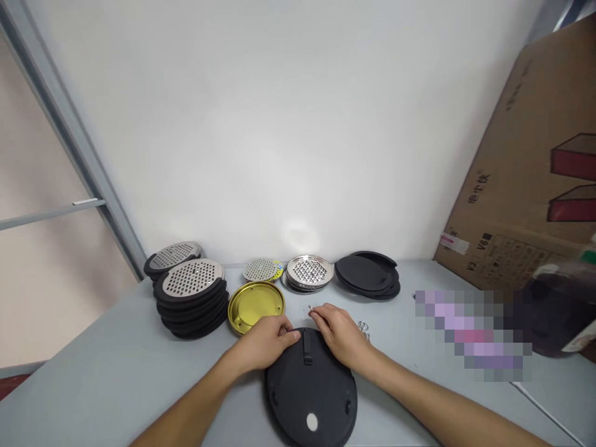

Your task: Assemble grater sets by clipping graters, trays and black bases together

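Note:
A black oval plate [321, 394] lies underside up at the front of the table. It has a strip-shaped clip near its far edge, a pale oval spot and small side slots. My left hand [265, 341] grips its far left edge, thumb on top. Just above the far edge, my right hand [342, 332] pinches a tiny shiny piece [311, 307], too small to name. Small clear or metallic rings [363, 325] lie beside the right hand, partly hidden by it. Close to my left hand sits a gold round dish [257, 304].
Stacked black holders with perforated grater discs [193, 277] stand at left. Loose grater discs [310, 272] and black trays [365, 273] lie along the wall. A large cardboard box [526, 180], a dark bottle [549, 310], a pixelated object [470, 335] and a white cable [544, 410] are at right.

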Motion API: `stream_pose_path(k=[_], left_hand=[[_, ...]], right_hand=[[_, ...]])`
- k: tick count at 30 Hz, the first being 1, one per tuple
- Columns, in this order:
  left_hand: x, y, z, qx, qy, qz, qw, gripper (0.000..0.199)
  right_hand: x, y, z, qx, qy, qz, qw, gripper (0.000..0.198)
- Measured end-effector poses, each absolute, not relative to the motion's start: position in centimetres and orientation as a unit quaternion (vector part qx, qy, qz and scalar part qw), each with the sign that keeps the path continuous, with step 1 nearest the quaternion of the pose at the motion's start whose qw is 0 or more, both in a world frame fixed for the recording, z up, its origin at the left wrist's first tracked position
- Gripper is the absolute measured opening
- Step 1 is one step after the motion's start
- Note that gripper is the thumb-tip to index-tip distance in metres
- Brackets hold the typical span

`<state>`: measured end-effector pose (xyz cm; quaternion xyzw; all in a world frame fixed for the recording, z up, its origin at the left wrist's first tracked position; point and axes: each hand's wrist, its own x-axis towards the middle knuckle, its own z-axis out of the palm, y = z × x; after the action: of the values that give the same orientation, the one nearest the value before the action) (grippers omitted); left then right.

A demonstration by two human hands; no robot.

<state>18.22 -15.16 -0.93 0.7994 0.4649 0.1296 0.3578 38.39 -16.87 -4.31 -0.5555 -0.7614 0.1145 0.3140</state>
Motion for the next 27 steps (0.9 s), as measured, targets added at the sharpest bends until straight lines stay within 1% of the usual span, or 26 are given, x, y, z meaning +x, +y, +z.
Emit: stream_pose_path(k=[2, 6, 14, 19, 23, 25, 27], left_hand=[[18.3, -15.2, -1.0, 0.806, 0.465, 0.133, 0.341, 0.035], [18.5, -15.5, -0.9, 0.817, 0.465, 0.157, 0.302, 0.033], [18.8, -15.6, -1.4, 0.852, 0.462, 0.186, 0.162, 0.02], [18.7, -15.6, -1.7, 0.861, 0.454, 0.183, 0.14, 0.018], [18.7, -15.7, -1.5, 0.865, 0.441, 0.198, 0.136, 0.016], [18.8, -15.5, -1.4, 0.857, 0.436, 0.237, 0.14, 0.016], [19.0, -15.3, -1.2, 0.838, 0.427, 0.297, 0.164, 0.017]], right_hand=[[38.4, -16.9, -4.3, -0.559, -0.769, 0.103, 0.293, 0.027], [38.4, -17.1, -4.2, -0.563, -0.773, 0.087, 0.28, 0.025], [37.9, -17.2, -4.4, -0.586, -0.762, 0.078, 0.264, 0.025], [37.7, -17.2, -4.6, -0.585, -0.766, 0.069, 0.255, 0.027], [37.7, -17.0, -4.7, -0.574, -0.769, 0.063, 0.273, 0.025], [38.0, -17.0, -4.3, -0.562, -0.77, 0.051, 0.299, 0.024], [38.2, -17.1, -3.7, -0.547, -0.76, 0.058, 0.346, 0.023]])
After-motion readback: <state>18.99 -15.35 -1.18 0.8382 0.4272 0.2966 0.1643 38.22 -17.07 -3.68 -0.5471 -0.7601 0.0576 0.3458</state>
